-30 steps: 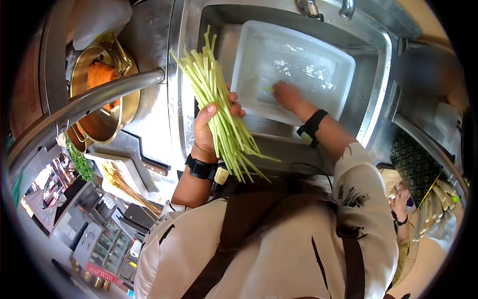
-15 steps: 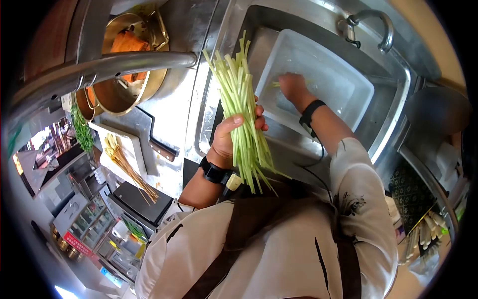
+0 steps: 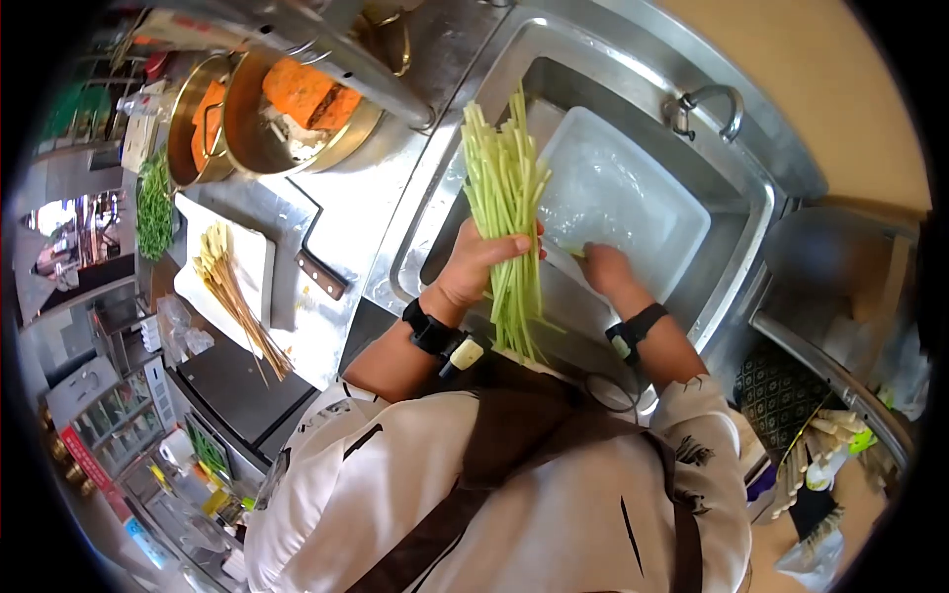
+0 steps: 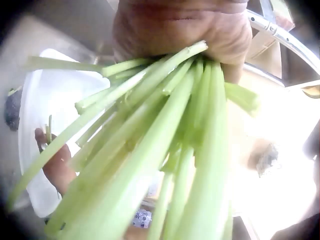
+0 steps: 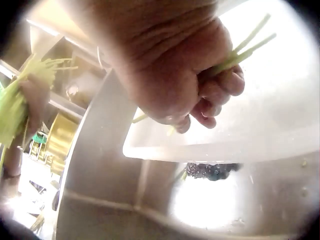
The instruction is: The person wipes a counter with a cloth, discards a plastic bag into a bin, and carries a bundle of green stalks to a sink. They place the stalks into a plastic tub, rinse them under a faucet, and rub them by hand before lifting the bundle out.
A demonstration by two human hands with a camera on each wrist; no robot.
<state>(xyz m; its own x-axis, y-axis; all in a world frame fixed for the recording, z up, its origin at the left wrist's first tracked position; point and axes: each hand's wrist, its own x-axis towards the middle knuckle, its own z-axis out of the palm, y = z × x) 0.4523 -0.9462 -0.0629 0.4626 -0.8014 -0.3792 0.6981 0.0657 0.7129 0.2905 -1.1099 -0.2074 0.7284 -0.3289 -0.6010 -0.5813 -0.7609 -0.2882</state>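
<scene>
My left hand (image 3: 479,262) grips a thick bundle of long pale green stalks (image 3: 504,193) upright beside the sink, thumb across the front. In the left wrist view the bundle's cut ends (image 4: 135,165) fan out below the palm. My right hand (image 3: 608,269) is over the near edge of a white plastic tub (image 3: 692,222) of water. Its fingers curl round a few thin green stalks (image 5: 255,48), whose tips stick out past the fist in the right wrist view.
The tub stands in a steel sink (image 3: 761,198) with a faucet (image 3: 732,97) behind. On the left counter are a cleaver (image 3: 321,275), a white cutting board (image 3: 259,282) with yellowish stalks (image 3: 225,272), and brass pots (image 3: 237,128) with orange pieces. A dark clump (image 5: 212,171) lies below the tub's rim.
My right hand has come back from the tub's middle to its near edge, with thin stalks now showing in it. My left hand keeps its grip on the bundle. The head view has swung left.
</scene>
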